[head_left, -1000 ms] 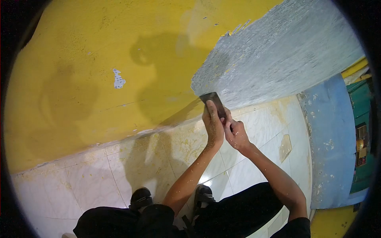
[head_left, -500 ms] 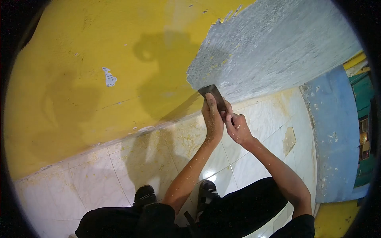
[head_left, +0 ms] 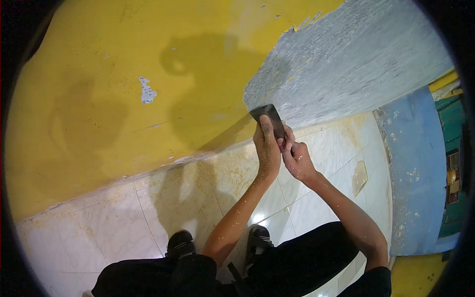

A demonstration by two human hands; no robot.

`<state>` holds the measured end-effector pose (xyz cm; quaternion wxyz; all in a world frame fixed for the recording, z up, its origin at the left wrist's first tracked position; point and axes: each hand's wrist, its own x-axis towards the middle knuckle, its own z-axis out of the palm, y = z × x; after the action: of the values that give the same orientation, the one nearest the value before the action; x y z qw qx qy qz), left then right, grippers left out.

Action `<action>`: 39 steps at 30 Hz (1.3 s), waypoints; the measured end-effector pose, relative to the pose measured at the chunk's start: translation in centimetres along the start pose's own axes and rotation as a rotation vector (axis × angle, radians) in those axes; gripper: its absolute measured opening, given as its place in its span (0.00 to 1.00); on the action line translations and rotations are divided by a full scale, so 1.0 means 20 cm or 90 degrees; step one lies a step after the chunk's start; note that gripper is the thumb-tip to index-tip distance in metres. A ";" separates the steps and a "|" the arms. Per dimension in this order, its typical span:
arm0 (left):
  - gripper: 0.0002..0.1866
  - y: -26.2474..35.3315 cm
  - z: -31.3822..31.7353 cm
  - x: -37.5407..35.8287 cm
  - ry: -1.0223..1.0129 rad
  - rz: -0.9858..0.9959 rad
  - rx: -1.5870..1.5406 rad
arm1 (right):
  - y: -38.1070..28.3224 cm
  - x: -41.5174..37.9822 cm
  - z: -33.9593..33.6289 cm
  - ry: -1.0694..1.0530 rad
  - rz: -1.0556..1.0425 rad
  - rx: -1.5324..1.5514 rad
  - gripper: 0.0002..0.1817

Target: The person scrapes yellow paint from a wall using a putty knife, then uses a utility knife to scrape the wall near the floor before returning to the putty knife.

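Both my hands grip one dark, flat scraper (head_left: 271,119) whose wide end meets the wall low down, where yellow paint (head_left: 208,94) borders a scraped grey patch (head_left: 341,64). My left hand (head_left: 267,148) lies along the scraper, thumb stretched over its face. Lower down, my right hand (head_left: 298,159) is closed around its near end, so that part is hidden. Pale flecks dot both forearms.
Yellow paint flakes (head_left: 237,173) litter the white tiled floor (head_left: 118,232) along the wall. My shoes (head_left: 180,243) stand on the tiles. At the right are a blue wall section (head_left: 415,168), a green panel (head_left: 452,218) and a pale floor piece (head_left: 359,178).
The wall has shifted slightly rightward in view. My hands and the scraper keep nearly the same place in view, so the blade now sits a little further left along the grey patch's lower edge.
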<state>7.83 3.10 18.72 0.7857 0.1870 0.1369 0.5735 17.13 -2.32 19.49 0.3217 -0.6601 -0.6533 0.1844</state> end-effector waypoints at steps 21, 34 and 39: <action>0.32 0.04 0.00 0.00 -0.012 -0.003 -0.030 | -0.01 -0.02 -0.02 -0.015 0.003 -0.025 0.17; 0.32 0.09 -0.02 -0.02 -0.011 -0.030 -0.003 | -0.11 -0.01 0.01 -0.059 0.119 0.042 0.19; 0.32 0.07 -0.03 -0.02 -0.016 -0.007 -0.022 | -0.13 -0.01 0.00 -0.059 0.112 0.018 0.19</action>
<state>6.32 3.25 18.82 0.7937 0.1796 0.1184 0.5691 15.19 -2.76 21.30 0.2830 -0.7010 -0.6044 0.2513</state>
